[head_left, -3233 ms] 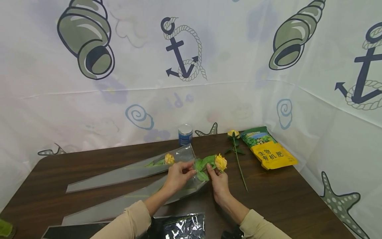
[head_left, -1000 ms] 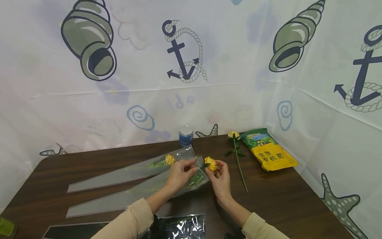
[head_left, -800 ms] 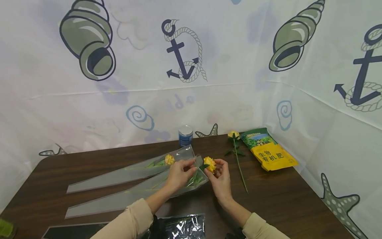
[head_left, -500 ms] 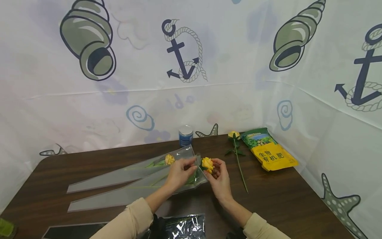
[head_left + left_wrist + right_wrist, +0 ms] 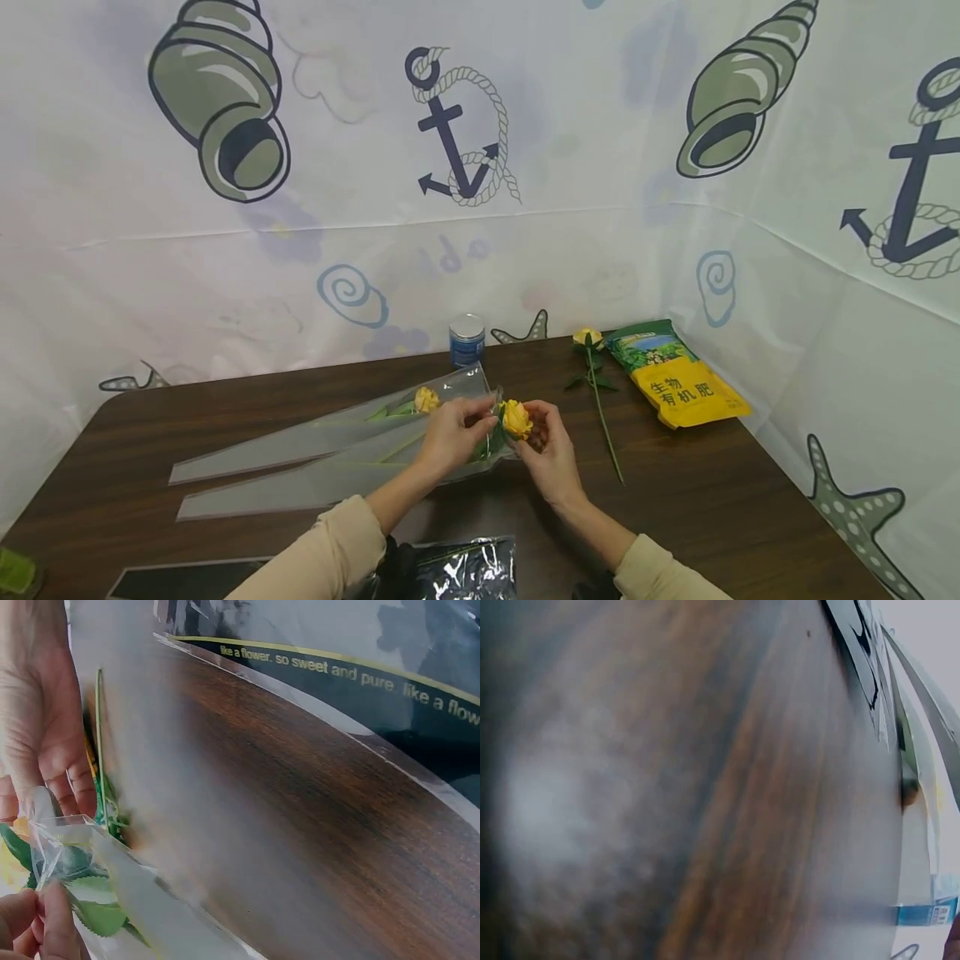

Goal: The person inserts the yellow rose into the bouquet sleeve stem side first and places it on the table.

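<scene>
At the mouth of the nearer clear plastic flower sleeve (image 5: 258, 492), my left hand (image 5: 448, 437) pinches the edge between thumb and fingertips. A yellow rose (image 5: 517, 419) has its stem and leaves inside that sleeve, its bloom at the opening. My right hand (image 5: 553, 458) holds the bloom from the right, fingers curled around it. In the left wrist view, green leaves (image 5: 99, 906) show through the clear film beside the pinching fingers (image 5: 56, 922). The right wrist view is mostly blurred tabletop, with only a sliver of hand at its edge.
Behind lies another sleeve (image 5: 247, 454) holding a yellow rose (image 5: 427, 400). A loose rose (image 5: 597, 400) lies to the right, beside a yellow-green bag (image 5: 678, 379). A blue can (image 5: 467, 339) stands at the back. Dark glossy packaging (image 5: 465, 571) lies in front.
The rose has slid left into the sleeve; its leaves, outside before, are now inside. My right hand has shifted from below the bloom to its right side. My left hand keeps its pinch.
</scene>
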`<state>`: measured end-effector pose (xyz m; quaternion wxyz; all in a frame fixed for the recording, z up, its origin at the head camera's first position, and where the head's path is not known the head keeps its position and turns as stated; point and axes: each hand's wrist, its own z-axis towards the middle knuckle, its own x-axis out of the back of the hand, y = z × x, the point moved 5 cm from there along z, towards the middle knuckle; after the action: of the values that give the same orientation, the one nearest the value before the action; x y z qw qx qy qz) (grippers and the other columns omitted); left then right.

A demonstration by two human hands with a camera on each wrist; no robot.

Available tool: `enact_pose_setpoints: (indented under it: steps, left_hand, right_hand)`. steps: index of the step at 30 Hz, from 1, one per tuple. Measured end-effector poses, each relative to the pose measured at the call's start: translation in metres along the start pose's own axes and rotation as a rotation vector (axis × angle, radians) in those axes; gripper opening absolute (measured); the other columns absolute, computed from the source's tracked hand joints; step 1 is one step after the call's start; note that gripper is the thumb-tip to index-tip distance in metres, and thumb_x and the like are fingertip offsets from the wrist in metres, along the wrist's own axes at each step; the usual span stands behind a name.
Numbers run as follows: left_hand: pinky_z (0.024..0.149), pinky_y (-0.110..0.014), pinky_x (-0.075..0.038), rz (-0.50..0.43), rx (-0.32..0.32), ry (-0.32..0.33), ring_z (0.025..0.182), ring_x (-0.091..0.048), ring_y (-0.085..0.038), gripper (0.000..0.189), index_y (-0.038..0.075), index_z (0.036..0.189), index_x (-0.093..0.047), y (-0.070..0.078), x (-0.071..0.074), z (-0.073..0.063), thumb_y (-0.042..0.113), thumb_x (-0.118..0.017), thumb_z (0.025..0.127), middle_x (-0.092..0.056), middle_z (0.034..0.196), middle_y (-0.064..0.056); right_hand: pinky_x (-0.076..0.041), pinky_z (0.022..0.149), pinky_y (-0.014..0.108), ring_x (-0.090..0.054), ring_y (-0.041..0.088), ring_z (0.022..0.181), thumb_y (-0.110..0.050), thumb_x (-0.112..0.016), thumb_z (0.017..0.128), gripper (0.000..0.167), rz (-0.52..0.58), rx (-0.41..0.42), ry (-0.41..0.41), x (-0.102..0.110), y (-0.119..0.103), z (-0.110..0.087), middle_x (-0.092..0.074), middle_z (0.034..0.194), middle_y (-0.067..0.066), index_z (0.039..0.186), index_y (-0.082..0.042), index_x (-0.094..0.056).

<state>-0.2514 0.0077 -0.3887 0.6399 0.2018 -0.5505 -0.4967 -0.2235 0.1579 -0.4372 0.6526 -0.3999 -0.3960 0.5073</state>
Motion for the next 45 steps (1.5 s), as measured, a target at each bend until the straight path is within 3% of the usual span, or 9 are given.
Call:
enact_pose_setpoints:
  steps: [11, 14, 21, 26, 30, 33, 37, 41, 45]
  left_hand:
    - [0.059, -0.021, -0.052, -0.129, 0.059, -0.103, 0.071, -0.063, -0.015, 0.031, -0.002, 0.121, -0.063, -0.005, -0.003, -0.004, 0.002, -0.061, 0.089, -0.062, 0.094, -0.015]
    - [0.059, -0.021, -0.053, -0.144, 0.057, -0.102, 0.071, -0.065, -0.019, 0.032, -0.003, 0.121, -0.061, -0.006, -0.003, -0.004, 0.001, -0.06, 0.09, -0.062, 0.094, -0.016]
    - [0.061, -0.022, -0.054, -0.17, 0.081, -0.063, 0.072, -0.066, -0.021, 0.033, -0.004, 0.122, -0.06, -0.01, -0.001, -0.004, 0.0, -0.06, 0.089, -0.063, 0.097, -0.018]
    - [0.062, -0.022, -0.054, -0.149, 0.064, -0.043, 0.073, -0.066, -0.02, 0.032, -0.004, 0.121, -0.062, -0.006, -0.001, -0.001, 0.002, -0.061, 0.089, -0.064, 0.099, -0.019]
    - [0.063, -0.021, -0.054, -0.148, 0.071, -0.051, 0.077, -0.067, -0.019, 0.033, -0.002, 0.121, -0.062, -0.004, -0.003, 0.0, 0.005, -0.062, 0.089, -0.065, 0.104, -0.019]
    - [0.064, -0.021, -0.053, -0.058, 0.021, -0.027, 0.078, -0.064, -0.017, 0.035, -0.002, 0.119, -0.063, -0.003, 0.0, -0.001, 0.007, -0.067, 0.086, -0.065, 0.095, -0.014]
    - [0.067, -0.026, -0.049, 0.185, -0.091, 0.026, 0.081, -0.058, -0.019, 0.047, -0.002, 0.117, -0.065, -0.005, 0.01, -0.012, 0.017, -0.078, 0.076, -0.062, 0.093, -0.01]
    - [0.081, -0.04, -0.048, 0.373, -0.16, -0.006, 0.102, -0.055, -0.029, 0.067, -0.004, 0.125, -0.058, -0.013, 0.012, -0.03, 0.028, -0.082, 0.071, -0.057, 0.115, -0.017]
    - [0.091, -0.051, -0.046, 0.461, -0.166, -0.053, 0.118, -0.049, -0.041, 0.076, -0.005, 0.132, -0.05, -0.023, 0.009, -0.044, 0.029, -0.081, 0.071, -0.05, 0.131, -0.023]
  right_hand:
    - [-0.05, 0.076, 0.018, -0.059, 0.011, 0.091, 0.013, -0.066, 0.079, 0.045, -0.004, -0.019, 0.008, 0.002, 0.004, 0.003, -0.057, 0.109, 0.019, 0.119, -0.001, -0.05]
    - [-0.05, 0.077, 0.018, -0.059, 0.01, 0.092, 0.009, -0.067, 0.081, 0.043, -0.021, -0.013, -0.028, 0.002, 0.003, 0.004, -0.058, 0.109, 0.018, 0.119, -0.001, -0.051]
    - [-0.048, 0.082, 0.018, -0.057, 0.012, 0.099, 0.0, -0.058, 0.091, 0.034, 0.075, 0.025, -0.099, 0.002, 0.001, 0.0, -0.057, 0.118, 0.022, 0.125, 0.002, -0.052]
    - [-0.049, 0.08, 0.019, -0.056, 0.024, 0.109, 0.0, -0.065, 0.086, 0.05, 0.083, -0.032, -0.181, -0.005, 0.002, -0.002, -0.051, 0.125, 0.021, 0.131, -0.001, -0.044]
    - [-0.051, 0.071, 0.02, -0.061, 0.025, 0.097, 0.003, -0.068, 0.082, 0.05, 0.088, -0.109, -0.191, -0.009, 0.005, -0.002, -0.052, 0.12, 0.022, 0.127, -0.001, -0.046]
    - [-0.053, 0.069, 0.021, -0.063, 0.02, 0.087, 0.006, -0.067, 0.082, 0.047, 0.111, -0.159, -0.161, -0.009, 0.006, -0.001, -0.052, 0.119, 0.023, 0.125, 0.0, -0.047]
    - [-0.053, 0.07, 0.021, -0.062, 0.017, 0.084, 0.007, -0.066, 0.082, 0.048, 0.127, -0.186, -0.125, -0.008, 0.008, -0.002, -0.049, 0.123, 0.024, 0.126, 0.001, -0.047]
    - [-0.053, 0.069, 0.019, -0.059, 0.011, 0.078, 0.006, -0.066, 0.083, 0.048, 0.122, -0.18, -0.086, -0.002, 0.009, 0.0, -0.047, 0.124, 0.026, 0.127, 0.003, -0.046]
    - [-0.053, 0.07, 0.02, -0.06, 0.011, 0.081, 0.007, -0.065, 0.083, 0.048, 0.154, -0.177, -0.063, -0.001, 0.009, 0.0, -0.048, 0.123, 0.026, 0.127, 0.003, -0.046]
